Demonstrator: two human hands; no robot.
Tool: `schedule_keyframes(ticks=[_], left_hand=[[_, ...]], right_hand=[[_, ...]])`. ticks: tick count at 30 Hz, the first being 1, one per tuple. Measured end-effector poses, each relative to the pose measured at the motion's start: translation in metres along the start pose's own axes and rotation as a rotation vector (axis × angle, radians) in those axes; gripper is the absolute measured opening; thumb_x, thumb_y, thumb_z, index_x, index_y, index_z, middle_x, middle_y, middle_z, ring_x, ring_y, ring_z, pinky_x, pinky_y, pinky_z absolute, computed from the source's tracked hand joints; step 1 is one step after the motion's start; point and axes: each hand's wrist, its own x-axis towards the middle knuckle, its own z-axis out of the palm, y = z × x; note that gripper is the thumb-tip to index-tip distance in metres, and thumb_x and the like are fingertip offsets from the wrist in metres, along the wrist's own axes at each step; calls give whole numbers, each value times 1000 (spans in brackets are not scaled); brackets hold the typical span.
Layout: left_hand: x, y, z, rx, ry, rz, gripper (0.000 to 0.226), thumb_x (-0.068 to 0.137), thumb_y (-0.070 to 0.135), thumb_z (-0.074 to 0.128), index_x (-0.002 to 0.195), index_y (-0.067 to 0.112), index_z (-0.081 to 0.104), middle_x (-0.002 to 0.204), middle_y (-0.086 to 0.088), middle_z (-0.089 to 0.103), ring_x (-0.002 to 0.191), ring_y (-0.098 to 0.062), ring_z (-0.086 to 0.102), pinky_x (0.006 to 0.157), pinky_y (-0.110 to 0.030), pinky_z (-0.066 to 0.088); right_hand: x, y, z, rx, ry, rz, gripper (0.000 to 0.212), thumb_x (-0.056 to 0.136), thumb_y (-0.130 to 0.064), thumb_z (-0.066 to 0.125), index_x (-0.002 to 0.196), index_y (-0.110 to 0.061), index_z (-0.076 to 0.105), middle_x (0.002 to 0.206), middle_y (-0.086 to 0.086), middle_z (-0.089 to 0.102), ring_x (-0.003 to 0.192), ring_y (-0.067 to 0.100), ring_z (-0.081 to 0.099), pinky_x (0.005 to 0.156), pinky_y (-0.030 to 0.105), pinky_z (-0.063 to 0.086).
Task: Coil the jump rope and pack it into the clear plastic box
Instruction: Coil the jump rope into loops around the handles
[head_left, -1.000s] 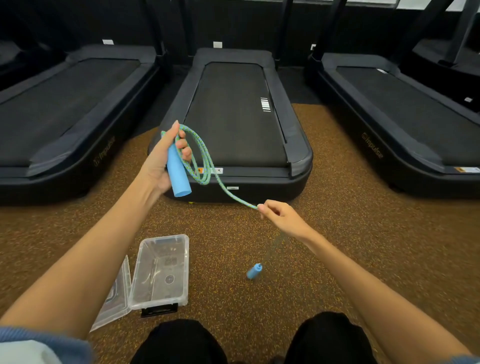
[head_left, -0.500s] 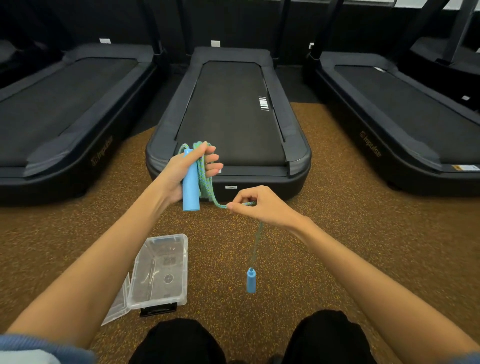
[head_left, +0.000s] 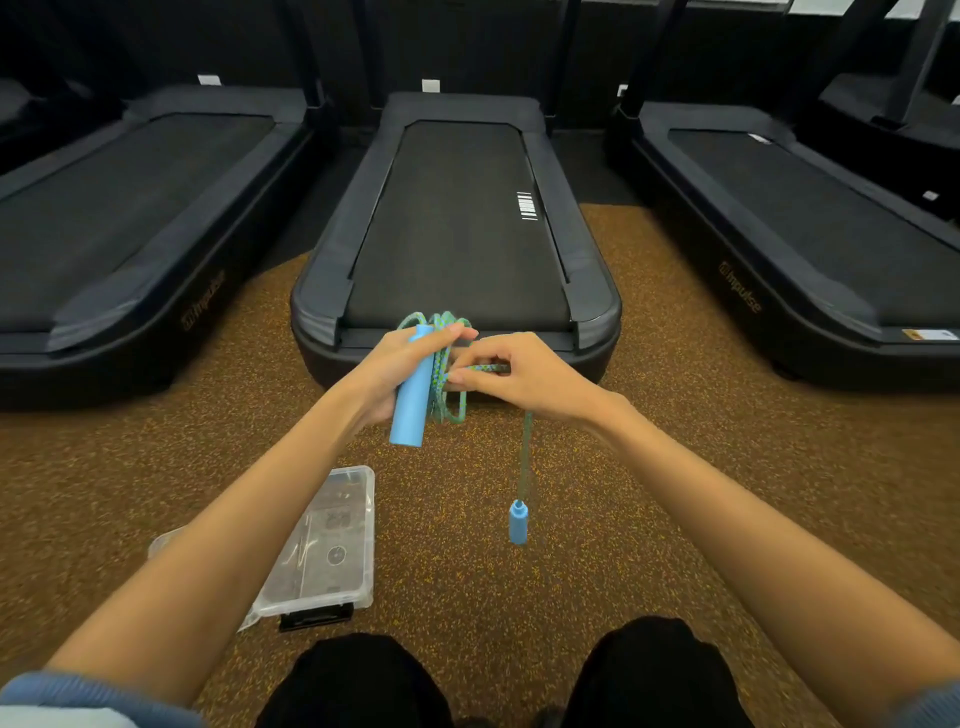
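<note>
a blue handle (head_left: 413, 387) is clasped upright in the left hand (head_left: 395, 371), with several green-and-blue braided loops of the rope (head_left: 444, 364) gathered against it under the fingers. the loops show above the hand and hang just below it, beside the handle. a strand of the rope is pinched between thumb and fingers of the right hand (head_left: 519, 376), which is pressed close against the coil. from that hand a single length of rope is let down straight, and the second handle (head_left: 518, 522), smaller in view and also blue, is hung at its end above the floor (head_left: 649, 467). the box (head_left: 332, 545) is set open on the speckled brown floor, below the left forearm and near the knees, its lid (head_left: 166, 540) lying just beside it, partly hidden. nothing of the rope is in the box. three dark treadmills (head_left: 457, 223) are lined up beyond the hands.
</note>
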Motion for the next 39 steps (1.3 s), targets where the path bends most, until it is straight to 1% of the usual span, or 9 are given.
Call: schedule_keyframes(ticks=[2,5,9,11,16,22,26,31,39], left_hand=[[-2,-1,3,-33,-31,-19,19,93,21,57,98,6,67,78,-10,74,66,-20,72,58,-29,59],[-3,-2,3,-30,-72,-51,22,93,23,56,100,3,64,77,-14,72,63,-24,71,59,-29,59],[-3,-3,2,4,-100,-67,29,93,26,57,108,1,60,71,-10,66,48,-15,56,46,-20,47],[-3,-4,3,56,-99,-65,26,92,28,58,98,3,60,66,-9,62,43,-12,50,43,-19,43],[-2,-4,2,100,-119,-113,28,88,36,62,80,9,57,54,-1,48,41,-11,43,43,-19,39],[-7,0,-2,180,-189,-204,43,85,39,61,98,-1,66,52,3,41,41,-8,39,42,-16,38],[-9,1,0,233,-223,-254,33,87,34,62,89,1,66,50,2,41,39,-8,40,41,-16,38],[-9,4,1,219,-247,-269,23,84,27,66,74,7,59,47,3,41,36,-9,39,39,-17,36],[-4,18,2,168,-243,-180,22,85,26,61,71,10,57,43,5,39,32,-7,38,38,-17,33]], right_hand=[[1,1,-2,27,50,2,14,88,-25,68,90,-12,75,89,-2,73,87,13,67,86,39,51],[1,4,-4,93,142,26,12,84,-17,73,87,-6,69,79,-4,67,74,6,60,75,28,50],[1,8,-4,140,214,55,24,79,-17,78,86,-5,59,73,-5,59,64,1,50,62,16,42],[1,9,-4,133,236,57,29,77,-20,80,84,-7,55,73,-4,57,61,-1,47,60,13,39],[2,16,-2,104,294,60,40,69,-31,85,80,-14,51,75,15,57,64,8,42,60,28,37],[-1,27,-3,25,279,152,41,62,-50,80,74,-18,57,62,-6,57,58,6,46,60,34,40],[-3,31,-5,70,201,159,28,68,-38,80,65,-15,64,56,-6,55,52,3,41,55,27,34],[-7,38,-9,169,185,157,34,75,-33,79,63,-3,66,45,-12,47,48,3,34,50,17,27],[3,49,-11,202,275,213,47,85,-40,68,52,-15,45,49,-4,33,46,3,29,52,20,26]])
